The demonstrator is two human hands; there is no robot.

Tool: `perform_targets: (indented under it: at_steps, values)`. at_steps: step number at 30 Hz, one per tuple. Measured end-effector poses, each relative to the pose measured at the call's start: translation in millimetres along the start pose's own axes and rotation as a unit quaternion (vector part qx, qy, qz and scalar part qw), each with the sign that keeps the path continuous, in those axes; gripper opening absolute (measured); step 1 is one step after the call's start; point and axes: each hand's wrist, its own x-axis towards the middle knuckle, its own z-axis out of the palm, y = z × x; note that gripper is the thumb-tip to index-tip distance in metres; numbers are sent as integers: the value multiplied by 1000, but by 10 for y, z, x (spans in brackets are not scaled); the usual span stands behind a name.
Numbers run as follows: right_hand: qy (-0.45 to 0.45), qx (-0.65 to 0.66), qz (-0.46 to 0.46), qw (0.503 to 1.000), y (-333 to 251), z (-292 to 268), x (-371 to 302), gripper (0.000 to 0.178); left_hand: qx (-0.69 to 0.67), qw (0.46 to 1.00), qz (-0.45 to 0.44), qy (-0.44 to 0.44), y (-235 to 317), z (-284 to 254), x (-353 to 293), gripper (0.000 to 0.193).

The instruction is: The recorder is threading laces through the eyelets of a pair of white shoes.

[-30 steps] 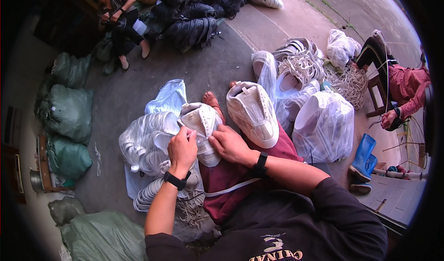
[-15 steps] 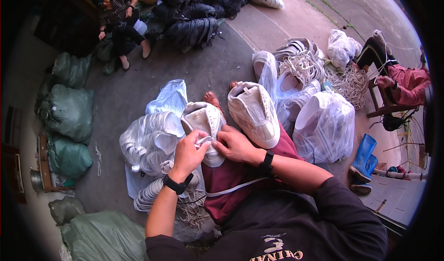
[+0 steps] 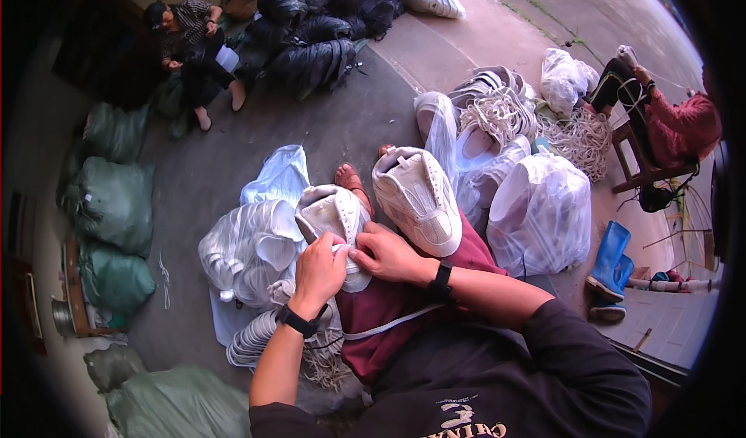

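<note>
A cream sneaker rests on my maroon-clad lap, toe toward me. My left hand is closed in a pinch on a white shoelace over the front of this sneaker. Against the sneaker's right side, my right hand grips its eyelet edge, thumb close to the left fingertips. The exact spot where the lace meets the eyelets is hidden by my fingers. A second cream sneaker lies on my other leg, its tongue and eyelets showing and no hand on it.
Bagged white shoe parts lie to my left, with a bundle of laces below. On the right are a clear bag of shoes, a lace heap and blue boots. Green sacks line the left; two people sit farther off.
My view has shifted slightly. Both hands stay at the same sneaker, and my left fingers have closed in nearer its front. The person at right has raised a hand.
</note>
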Motion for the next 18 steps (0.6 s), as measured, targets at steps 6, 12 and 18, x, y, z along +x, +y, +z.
perform_targets:
  at_steps: [6,12,18]
  values:
    - [11,-4,-9,1000,33,-84,-30,27,21,999,-22,-15,180,1,20,13]
    - [-2,6,-8,1000,67,-187,-70,28,36,999,-2,0,296,53,38,13]
    - [-8,13,-10,1000,49,-309,-97,29,23,998,-37,-41,333,51,146,16]
